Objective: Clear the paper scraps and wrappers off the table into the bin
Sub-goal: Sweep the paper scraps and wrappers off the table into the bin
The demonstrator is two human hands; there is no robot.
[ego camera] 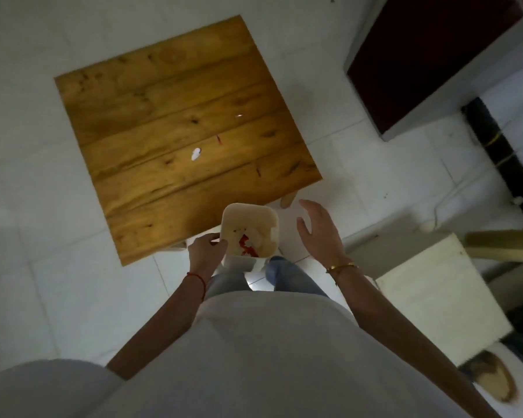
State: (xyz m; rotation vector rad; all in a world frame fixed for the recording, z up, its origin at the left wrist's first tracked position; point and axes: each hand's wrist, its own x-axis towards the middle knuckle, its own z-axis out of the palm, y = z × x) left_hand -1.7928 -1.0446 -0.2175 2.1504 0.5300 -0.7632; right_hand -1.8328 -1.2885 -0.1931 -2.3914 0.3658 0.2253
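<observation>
A square wooden table (151, 116) fills the upper middle of the view. On it lie a white paper scrap (195, 154), a small red scrap (219, 140) and a tiny white scrap (239, 115). A cream bin (266, 217) sits at the table's near edge, with red and white wrappers (245, 246) inside. My left hand (205, 249) grips the bin's near-left rim. My right hand (317, 229) hovers open just right of the bin, holding nothing.
White tiled floor surrounds the table. A dark red cabinet (429, 55) stands at the upper right, a cream box (435, 300) at the right, and a black strip with cables (501, 152) along the right wall. My legs and shirt fill the bottom.
</observation>
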